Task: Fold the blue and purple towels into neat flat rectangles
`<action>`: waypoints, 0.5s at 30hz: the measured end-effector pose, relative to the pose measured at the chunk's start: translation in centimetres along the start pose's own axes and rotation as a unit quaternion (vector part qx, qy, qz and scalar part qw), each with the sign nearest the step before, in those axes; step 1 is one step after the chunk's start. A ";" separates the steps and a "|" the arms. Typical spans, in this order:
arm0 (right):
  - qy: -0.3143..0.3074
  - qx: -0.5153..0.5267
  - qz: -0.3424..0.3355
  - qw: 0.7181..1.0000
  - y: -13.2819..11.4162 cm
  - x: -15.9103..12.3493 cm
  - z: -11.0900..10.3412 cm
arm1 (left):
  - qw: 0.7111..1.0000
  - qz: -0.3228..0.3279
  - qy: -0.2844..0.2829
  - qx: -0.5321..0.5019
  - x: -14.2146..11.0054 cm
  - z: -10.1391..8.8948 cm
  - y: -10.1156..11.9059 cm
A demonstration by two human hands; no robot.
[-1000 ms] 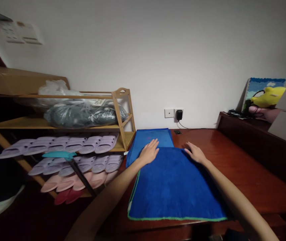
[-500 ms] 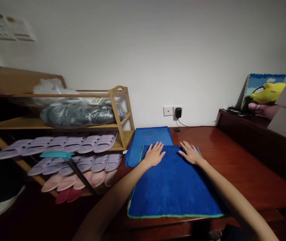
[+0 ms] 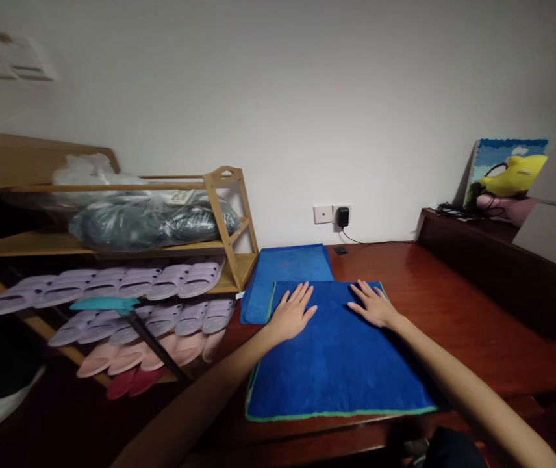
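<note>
A dark blue towel with a green edge (image 3: 336, 364) lies flat on the reddish wooden table (image 3: 458, 312). My left hand (image 3: 291, 311) rests palm down on its far left part, fingers spread and open. My right hand (image 3: 374, 303) lies flat on its far right part, fingers also spread. Neither hand holds anything. Behind the towel, a lighter blue folded towel (image 3: 285, 266) sits near the wall, partly covered by the dark one.
A wooden shoe rack (image 3: 227, 224) at the left holds several lilac and pink slippers (image 3: 161, 286) and bagged items. A wall socket with a black charger (image 3: 343, 216) is behind the table. A raised dark ledge (image 3: 492, 260) with a plush picture stands at the right.
Both hands have slid toward me along the dark towel's far part. The towel's far edge with its green border now shows beyond the fingers.
</note>
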State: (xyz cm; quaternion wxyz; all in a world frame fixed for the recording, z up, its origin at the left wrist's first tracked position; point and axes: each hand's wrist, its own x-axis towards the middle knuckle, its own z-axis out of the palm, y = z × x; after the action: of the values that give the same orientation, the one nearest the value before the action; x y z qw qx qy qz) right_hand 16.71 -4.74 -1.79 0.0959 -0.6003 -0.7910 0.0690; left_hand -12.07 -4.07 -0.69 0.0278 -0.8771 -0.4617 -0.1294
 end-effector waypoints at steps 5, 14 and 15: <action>0.008 -0.007 0.023 1.000 2.1 -1.8 -0.2 | 0.999 -0.011 -0.026 0.023 -2.7 -0.3 -2.1; -0.018 0.026 -0.100 0.994 -2.8 -7.3 -0.6 | 0.997 0.063 -0.031 -0.019 -6.6 -2.1 1.4; -0.028 0.027 -0.111 0.993 -3.2 -7.8 -0.6 | 0.996 0.067 -0.046 -0.024 -7.0 -2.0 1.6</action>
State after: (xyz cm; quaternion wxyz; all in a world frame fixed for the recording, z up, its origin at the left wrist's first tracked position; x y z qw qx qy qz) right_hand 15.88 -13.08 -1.05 0.0968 -0.5037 -0.8530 0.0966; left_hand -14.99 -10.94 -0.39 -0.0057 -0.9116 -0.3993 -0.0980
